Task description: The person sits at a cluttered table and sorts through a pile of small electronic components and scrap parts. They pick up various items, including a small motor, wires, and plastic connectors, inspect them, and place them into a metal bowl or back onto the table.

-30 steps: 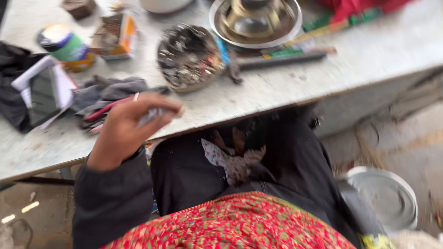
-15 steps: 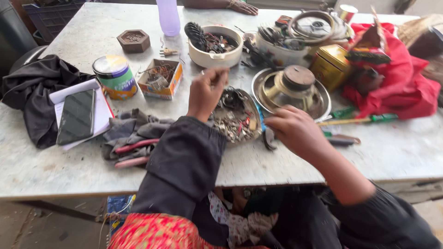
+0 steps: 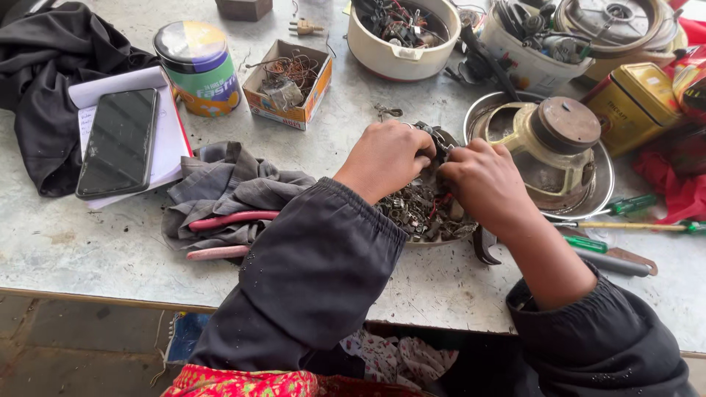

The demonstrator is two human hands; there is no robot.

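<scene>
Just one view here: a head-worn cam that looked steeply down from the person's own side of the worktable (image 3: 88, 250), facing away from the body, pretty close in. Table filled most of the frame; floor showed along the bottom-left edge.

The left hand (image 3: 386, 158) and right hand (image 3: 482, 180) meet over a dish of small metal parts (image 3: 419, 213) on the table (image 3: 81, 242). Left of the hands lies a cloth (image 3: 235, 187) with pliers (image 3: 228, 220) on it. Further left, a phone (image 3: 118, 141) lies on a notepad (image 3: 165, 140). Behind the cloth stand a tin can (image 3: 198, 66) and a small box of wires (image 3: 290, 81). Behind the hands sits a bowl of parts (image 3: 401, 37). Right of the hands, a round pot part (image 3: 551, 147) sits in a metal pan (image 3: 599, 187), with screwdrivers (image 3: 625, 213) near it.
</scene>
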